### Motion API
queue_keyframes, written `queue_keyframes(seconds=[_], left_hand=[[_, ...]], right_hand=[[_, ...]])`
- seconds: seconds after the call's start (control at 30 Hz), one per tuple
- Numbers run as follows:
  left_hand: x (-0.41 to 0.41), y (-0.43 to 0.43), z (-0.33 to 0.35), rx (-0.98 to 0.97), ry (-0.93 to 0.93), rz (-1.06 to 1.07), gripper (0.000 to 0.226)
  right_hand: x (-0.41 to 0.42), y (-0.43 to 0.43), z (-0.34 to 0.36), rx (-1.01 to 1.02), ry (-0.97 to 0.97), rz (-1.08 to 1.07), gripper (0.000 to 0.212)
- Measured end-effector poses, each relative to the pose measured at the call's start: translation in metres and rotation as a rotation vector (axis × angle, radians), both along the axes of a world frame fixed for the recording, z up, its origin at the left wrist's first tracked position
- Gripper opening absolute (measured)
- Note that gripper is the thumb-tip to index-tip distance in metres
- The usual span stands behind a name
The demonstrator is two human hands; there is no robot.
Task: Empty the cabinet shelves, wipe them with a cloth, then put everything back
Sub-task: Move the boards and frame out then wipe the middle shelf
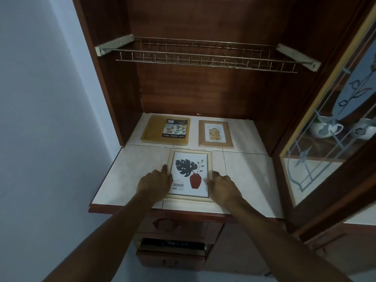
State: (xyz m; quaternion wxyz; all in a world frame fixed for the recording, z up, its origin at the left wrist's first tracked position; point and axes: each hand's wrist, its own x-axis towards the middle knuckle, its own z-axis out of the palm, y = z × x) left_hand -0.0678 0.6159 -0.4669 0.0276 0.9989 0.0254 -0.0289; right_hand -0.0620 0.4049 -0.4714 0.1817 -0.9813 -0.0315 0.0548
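Left hand and right hand grip the leaf-print picture frame by its side edges — behind it sit a food tray and a wooden photo frame.

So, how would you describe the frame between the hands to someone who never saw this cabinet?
Find the pale tiled shelf inside the dark reddish wooden cabinet. Three flat things lie on it; the cream-gold beaded picture frame is the front one, held by the left hand and right hand. Only it shows a dark leaf in a red vase.
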Motion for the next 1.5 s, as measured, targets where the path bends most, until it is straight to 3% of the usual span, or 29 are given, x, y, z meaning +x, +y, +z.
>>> queue_keyframes(seconds=[0.27, 0.63, 1.07, 1.5], left_hand=[[-0.027, -0.01, 0.027, 0.012, -0.147, 0.061, 0.048], [-0.072, -0.075, 0.074, -0.126, -0.534, -0.184, 0.055], [-0.147, -0.124, 0.09, -0.065, -0.478, -0.217, 0.077], [-0.219, -0.198, 0.084, -0.208, -0.606, -0.383, 0.071]], right_hand=[[-0.021, -0.02, 0.035, -0.11, -0.038, 0.04, 0.055], [-0.071, -0.055, 0.096, -0.12, -0.34, 0.207, 0.07], [-0.157, -0.086, 0.114, -0.145, -0.386, 0.186, 0.075], [-0.256, -0.157, 0.118, -0.16, -0.398, 0.113, 0.075]])
